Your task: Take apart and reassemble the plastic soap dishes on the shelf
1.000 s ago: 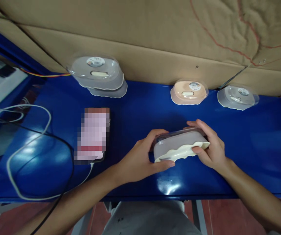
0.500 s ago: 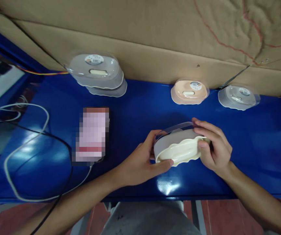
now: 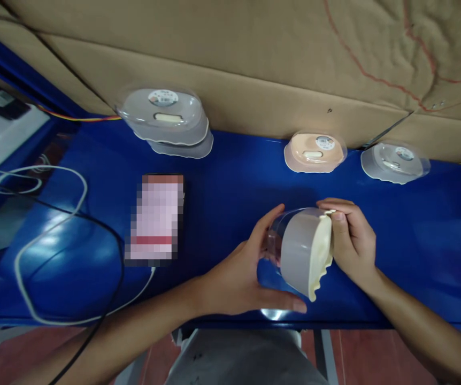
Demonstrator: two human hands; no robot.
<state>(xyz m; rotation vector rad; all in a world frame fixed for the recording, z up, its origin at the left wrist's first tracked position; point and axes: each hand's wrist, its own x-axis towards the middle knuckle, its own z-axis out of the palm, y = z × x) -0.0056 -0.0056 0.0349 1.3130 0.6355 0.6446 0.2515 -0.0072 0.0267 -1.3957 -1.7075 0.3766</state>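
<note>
In front of me, a grey oval plastic box [image 3: 298, 251] with a clear cover and a scalloped cream rim stands on its side in the air, its cream face turned to the right. My right hand [image 3: 353, 235] grips the rim at its upper right end, thumb on the cream side. My left hand [image 3: 242, 278] is spread around the clear cover [image 3: 274, 238], thumb stretched out below and clear of the box. Some left fingers show blurred through the cover; whether they touch it I cannot tell.
Along the cardboard backing stand two stacked grey boxes [image 3: 180, 125], a peach box [image 3: 314, 155] and another grey box [image 3: 393, 163], all with clear covers. A phone [image 3: 154, 219], its screen blurred, lies left on the blue table [image 3: 230, 187]. A white cable [image 3: 22, 289] loops beside it.
The box has swung from lying lengthwise to standing on end, its cream face now toward the right. My left thumb has left the rim and the left fingers have spread apart.
</note>
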